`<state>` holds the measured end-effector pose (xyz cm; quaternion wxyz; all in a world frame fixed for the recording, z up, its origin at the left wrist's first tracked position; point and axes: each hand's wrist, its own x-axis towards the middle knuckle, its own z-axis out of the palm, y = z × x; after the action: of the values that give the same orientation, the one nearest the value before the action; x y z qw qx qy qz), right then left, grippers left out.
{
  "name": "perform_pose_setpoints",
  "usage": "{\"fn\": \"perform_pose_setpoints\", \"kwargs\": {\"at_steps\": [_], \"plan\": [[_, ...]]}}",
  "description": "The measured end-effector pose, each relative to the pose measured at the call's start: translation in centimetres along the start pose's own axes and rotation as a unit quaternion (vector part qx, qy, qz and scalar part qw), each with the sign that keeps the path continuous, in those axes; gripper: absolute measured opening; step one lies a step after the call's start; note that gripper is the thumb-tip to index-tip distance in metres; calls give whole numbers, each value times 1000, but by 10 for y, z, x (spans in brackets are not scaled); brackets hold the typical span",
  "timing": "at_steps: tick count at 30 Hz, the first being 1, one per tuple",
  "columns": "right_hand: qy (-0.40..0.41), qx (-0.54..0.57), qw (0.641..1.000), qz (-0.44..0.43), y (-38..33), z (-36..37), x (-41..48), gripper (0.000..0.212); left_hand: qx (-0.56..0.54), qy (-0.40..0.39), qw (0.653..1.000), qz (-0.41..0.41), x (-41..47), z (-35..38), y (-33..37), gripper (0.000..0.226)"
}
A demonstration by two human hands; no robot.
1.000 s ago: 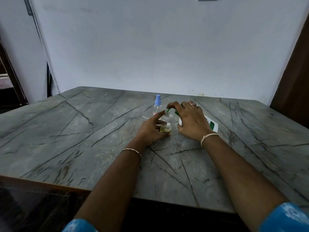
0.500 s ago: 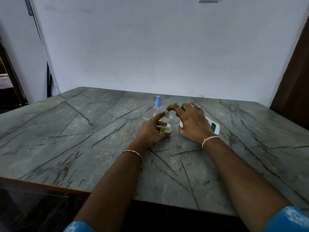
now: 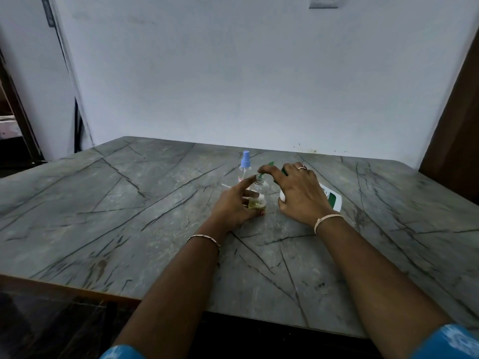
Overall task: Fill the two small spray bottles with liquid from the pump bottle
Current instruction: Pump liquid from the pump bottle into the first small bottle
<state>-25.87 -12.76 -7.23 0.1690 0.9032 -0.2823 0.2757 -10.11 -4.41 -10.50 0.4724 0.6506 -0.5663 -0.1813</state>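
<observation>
**Q:** How is the filling step done well?

**A:** The open bottle is stood upright on the surface, just right of the frame's centre. The left hand has its grip wrapped round the lower body, and the forefinger is laid up toward the neck. The pump bottle is tilted toward it under the right hand. That grip is arched over the pump head, with the thumb set against the white body. The green spout should be held directly over the narrow mouth before each stroke. Short, even strokes are advised, since a fast one is likely to send liquid past the neck. Only a shallow yellowish layer is seen at the bottom, so several more strokes are judged necessary.

**Q:** Where is the second one?

**A:** The capped bottle is placed just behind the open one, toward the upper centre, with its blue sprayer fitted. It appears clear.

**Q:** What cannot be confirmed?

**A:** The spout tip and the mouth are covered by fingertips, so alignment cannot be verified. Most of the pump bottle is hidden, and its label cannot be read. A thin white piece to the left is too small to be identified.
</observation>
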Motion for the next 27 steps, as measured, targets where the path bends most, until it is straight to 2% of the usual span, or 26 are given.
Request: {"fn": "perform_pose_setpoints", "kwargs": {"at_steps": [5,13,22,27], "plan": [[6,16,1000,8,-3,0,3,67,-6,0,1000,4,0,0,-1,94],[-10,-21,1000,-9,-1,0,0,78,-21,-1,1000,-4,0,0,-1,94],[19,17,1000,7,-4,3,5,65,-29,3,1000,-9,0,1,-2,92],[8,-19,1000,-11,0,3,2,75,-36,0,999,-15,-1,0,1,93]]}}
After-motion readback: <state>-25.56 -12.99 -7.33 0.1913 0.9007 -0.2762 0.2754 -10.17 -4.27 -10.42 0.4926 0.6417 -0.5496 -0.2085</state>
